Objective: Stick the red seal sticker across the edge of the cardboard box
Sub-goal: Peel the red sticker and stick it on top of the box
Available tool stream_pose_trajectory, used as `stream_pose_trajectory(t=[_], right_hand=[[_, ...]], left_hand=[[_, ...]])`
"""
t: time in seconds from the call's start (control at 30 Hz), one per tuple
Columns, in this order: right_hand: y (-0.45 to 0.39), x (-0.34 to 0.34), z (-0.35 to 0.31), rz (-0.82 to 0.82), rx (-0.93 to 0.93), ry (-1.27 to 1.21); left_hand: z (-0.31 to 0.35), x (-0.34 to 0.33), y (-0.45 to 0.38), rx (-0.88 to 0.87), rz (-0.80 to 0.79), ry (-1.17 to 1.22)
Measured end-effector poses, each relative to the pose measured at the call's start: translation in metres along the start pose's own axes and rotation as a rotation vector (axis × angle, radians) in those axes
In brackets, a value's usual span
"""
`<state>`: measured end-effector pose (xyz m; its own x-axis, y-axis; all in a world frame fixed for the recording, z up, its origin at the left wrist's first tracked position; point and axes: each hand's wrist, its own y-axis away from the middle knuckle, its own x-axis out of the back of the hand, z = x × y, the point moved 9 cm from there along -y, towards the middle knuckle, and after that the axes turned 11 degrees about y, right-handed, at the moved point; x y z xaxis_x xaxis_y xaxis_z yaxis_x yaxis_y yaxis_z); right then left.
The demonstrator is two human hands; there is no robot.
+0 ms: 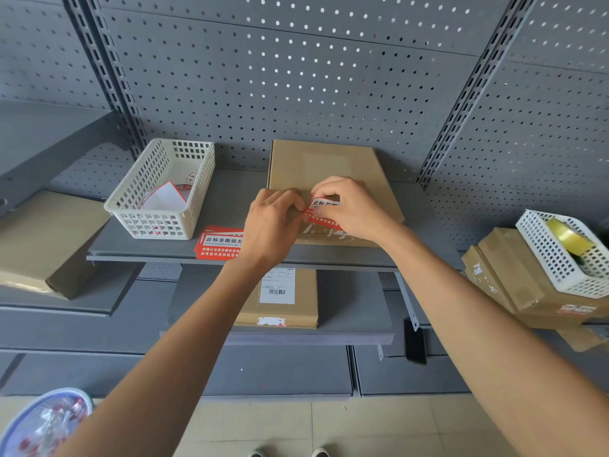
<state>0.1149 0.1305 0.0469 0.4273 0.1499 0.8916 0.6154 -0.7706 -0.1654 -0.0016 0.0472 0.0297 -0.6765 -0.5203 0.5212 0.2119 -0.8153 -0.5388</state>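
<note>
A flat cardboard box (324, 164) lies on the grey shelf (227, 196), its near edge facing me. A red and white seal sticker (321, 212) is held over the box's front edge. My left hand (273, 222) pinches the sticker's left end. My right hand (352, 207) grips its upper right part with thumb and fingers. Whether the sticker touches the cardboard is hidden by my fingers. White torn residue shows on the box's front face just below the sticker.
A small stack of red seal stickers (219, 244) lies on the shelf left of my hands. A white basket (161, 189) holds paper scraps. Another box (290, 298) sits one shelf down. At right, boxes (514, 285) carry a basket with tape (568, 237).
</note>
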Motion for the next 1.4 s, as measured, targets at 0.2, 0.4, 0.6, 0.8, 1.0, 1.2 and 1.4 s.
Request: stream_pose_trajectory(t=[0.2,0.4,0.6,0.8,1.0,1.2,1.4], right_hand=[[0.000,0.002,-0.002,-0.007,-0.002,0.012],[-0.004,0.000,-0.014,0.003,0.067,0.044],[-0.002,0.001,-0.012,0.012,0.071,0.019],[-0.002,0.001,-0.011,0.011,0.066,0.007],[-0.001,0.001,-0.011,0.003,0.063,-0.015],[0.000,0.002,-0.011,0.005,0.054,-0.026],[0.005,0.012,0.001,0.017,0.012,-0.037]], left_hand=[[0.004,0.001,0.000,-0.022,0.011,-0.024],[0.009,0.004,-0.001,-0.019,0.023,-0.031],[0.003,0.005,-0.002,0.038,0.017,-0.017],[0.008,0.007,-0.003,-0.036,0.013,-0.067],[0.010,0.005,-0.003,-0.054,-0.018,-0.082],[0.012,0.004,-0.003,-0.021,-0.029,-0.081],[0.008,0.003,-0.003,0.024,-0.046,-0.065]])
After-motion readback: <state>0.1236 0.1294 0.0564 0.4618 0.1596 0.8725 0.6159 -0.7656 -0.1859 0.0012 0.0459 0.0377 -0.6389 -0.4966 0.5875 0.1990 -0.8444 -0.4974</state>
